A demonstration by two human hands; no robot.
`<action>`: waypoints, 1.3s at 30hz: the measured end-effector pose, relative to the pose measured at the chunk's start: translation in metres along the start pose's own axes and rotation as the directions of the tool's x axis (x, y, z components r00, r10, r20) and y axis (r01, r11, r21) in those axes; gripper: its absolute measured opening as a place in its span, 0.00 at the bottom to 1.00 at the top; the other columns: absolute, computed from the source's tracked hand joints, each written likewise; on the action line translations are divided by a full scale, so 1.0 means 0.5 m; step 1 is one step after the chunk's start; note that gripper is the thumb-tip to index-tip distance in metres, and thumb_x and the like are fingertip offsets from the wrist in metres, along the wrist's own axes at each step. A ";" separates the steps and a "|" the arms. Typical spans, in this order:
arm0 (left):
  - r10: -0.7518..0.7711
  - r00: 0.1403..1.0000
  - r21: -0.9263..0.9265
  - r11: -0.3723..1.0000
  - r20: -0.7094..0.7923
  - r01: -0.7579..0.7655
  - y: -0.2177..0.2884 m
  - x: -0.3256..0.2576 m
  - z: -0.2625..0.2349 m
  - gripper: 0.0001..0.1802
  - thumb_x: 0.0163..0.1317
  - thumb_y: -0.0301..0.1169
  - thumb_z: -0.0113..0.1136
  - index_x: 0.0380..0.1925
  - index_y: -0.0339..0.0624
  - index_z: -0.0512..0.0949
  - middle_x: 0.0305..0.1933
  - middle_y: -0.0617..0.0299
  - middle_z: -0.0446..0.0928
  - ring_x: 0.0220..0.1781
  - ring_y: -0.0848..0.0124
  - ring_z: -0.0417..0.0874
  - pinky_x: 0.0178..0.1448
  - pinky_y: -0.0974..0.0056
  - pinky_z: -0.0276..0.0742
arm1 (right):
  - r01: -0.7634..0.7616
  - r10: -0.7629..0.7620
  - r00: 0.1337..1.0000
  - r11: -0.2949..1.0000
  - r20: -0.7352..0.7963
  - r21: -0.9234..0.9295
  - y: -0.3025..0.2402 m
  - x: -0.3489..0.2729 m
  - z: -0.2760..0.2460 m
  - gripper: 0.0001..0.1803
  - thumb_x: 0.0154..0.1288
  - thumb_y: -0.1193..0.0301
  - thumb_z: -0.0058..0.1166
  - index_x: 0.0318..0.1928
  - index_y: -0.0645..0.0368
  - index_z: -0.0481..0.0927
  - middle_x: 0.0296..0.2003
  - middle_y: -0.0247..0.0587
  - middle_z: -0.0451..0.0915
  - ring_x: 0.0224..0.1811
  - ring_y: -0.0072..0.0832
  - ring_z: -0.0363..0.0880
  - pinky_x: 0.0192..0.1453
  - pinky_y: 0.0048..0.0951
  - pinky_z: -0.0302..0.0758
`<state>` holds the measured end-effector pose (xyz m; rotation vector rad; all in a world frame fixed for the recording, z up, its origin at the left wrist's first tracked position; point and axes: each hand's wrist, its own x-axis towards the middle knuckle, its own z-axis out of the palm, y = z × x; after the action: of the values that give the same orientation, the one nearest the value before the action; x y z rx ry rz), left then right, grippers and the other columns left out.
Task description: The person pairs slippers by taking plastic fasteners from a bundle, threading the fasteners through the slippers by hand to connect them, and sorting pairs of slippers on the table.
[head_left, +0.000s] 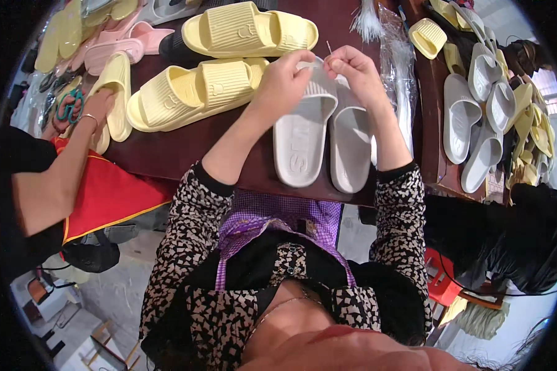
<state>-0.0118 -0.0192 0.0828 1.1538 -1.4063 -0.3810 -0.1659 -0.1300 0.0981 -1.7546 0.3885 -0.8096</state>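
Two light grey slide slippers lie side by side at the table's front edge, their heels toward me. My left hand (283, 85) is closed at the toe of the left grey slipper (300, 142), its fingertips partly hidden. Over the toe of the right grey slipper (351, 148), my right hand (358, 73) pinches a thin strand (328, 47) whose end sticks up between the fingers. The two hands are close together but apart. Just left of them lie two pale yellow slippers, the nearer one (195, 93) angled and the farther one (247, 31) behind it.
At the left, a co-worker's hand (105, 105) touches another yellow slipper (114, 93). Pink slippers (114, 54) lie farther back. Behind my right hand are a bundle of white strands (366, 21) and clear plastic wrapping (399, 68). More grey slippers (459, 120) are piled at the right.
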 end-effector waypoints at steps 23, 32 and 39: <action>-0.562 0.794 -0.551 0.596 0.234 0.584 -0.015 -0.007 0.016 0.04 0.60 0.27 0.57 0.33 0.40 0.77 0.22 0.68 0.75 0.16 0.86 0.67 0.19 0.81 0.58 | -0.027 -0.120 0.963 0.849 -0.243 -0.527 -0.017 -0.096 0.040 0.03 0.55 0.76 0.55 0.31 0.60 0.80 0.25 0.32 0.78 0.29 0.21 0.71 0.37 0.24 0.70; -0.540 0.823 -0.589 0.613 0.173 0.526 -0.018 -0.011 0.015 0.03 0.59 0.26 0.58 0.33 0.40 0.77 0.26 0.64 0.78 0.18 0.86 0.68 0.19 0.80 0.60 | 0.006 -0.171 0.968 0.750 -0.185 -0.662 -0.022 -0.097 0.052 0.04 0.52 0.76 0.55 0.30 0.59 0.81 0.25 0.34 0.79 0.32 0.26 0.71 0.41 0.27 0.69; -0.563 0.812 -0.589 0.609 0.150 0.531 -0.015 -0.008 0.023 0.03 0.58 0.26 0.59 0.32 0.40 0.77 0.26 0.65 0.78 0.18 0.86 0.69 0.19 0.80 0.61 | 0.021 -0.198 0.962 0.737 -0.186 -0.676 -0.020 -0.097 0.050 0.04 0.51 0.77 0.55 0.29 0.59 0.80 0.24 0.33 0.79 0.31 0.26 0.71 0.42 0.28 0.69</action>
<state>-0.0200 -0.0241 0.0720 1.0034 -0.7330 -1.1567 -0.1843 -0.0787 0.0878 -2.3722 0.8324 -1.0657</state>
